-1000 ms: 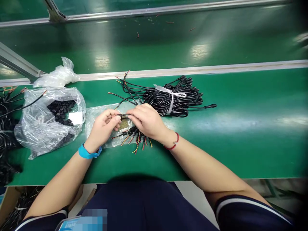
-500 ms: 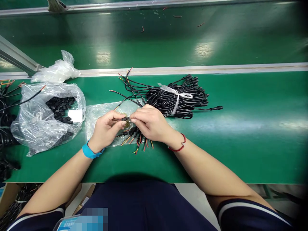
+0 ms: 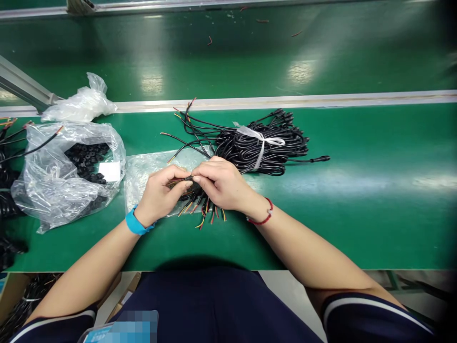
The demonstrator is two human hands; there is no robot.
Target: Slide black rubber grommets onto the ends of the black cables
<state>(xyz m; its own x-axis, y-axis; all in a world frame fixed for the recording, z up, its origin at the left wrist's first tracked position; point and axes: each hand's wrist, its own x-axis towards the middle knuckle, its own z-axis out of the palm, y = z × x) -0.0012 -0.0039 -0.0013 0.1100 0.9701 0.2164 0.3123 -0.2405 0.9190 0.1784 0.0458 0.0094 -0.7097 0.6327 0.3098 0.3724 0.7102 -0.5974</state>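
Observation:
My left hand (image 3: 160, 191), with a blue band at the wrist, pinches a thin black cable (image 3: 188, 178) near its bare coloured wire end. A small dark piece seems to sit on the cable at the fingertips, mostly hidden. Thumb and fingers of my right hand (image 3: 223, 183) are closed on the same cable, tip to tip with the left. Below the hands, several cut cable ends (image 3: 203, 209) fan out with red, yellow and black wires. Just behind lies a coiled bundle of black cables (image 3: 246, 147), tied with a white strip (image 3: 262, 148).
On the left, an open clear bag (image 3: 53, 176) holds small black parts (image 3: 87, 159) and a white label. Behind it sits a knotted plastic bag (image 3: 80, 102). More black cables (image 3: 10, 176) lie at the far left. A flat plastic bag (image 3: 135, 178) lies under my hands.
My left hand has slid slightly right along the cable, so its fingertips now meet those of my right hand. The right hand has barely moved.

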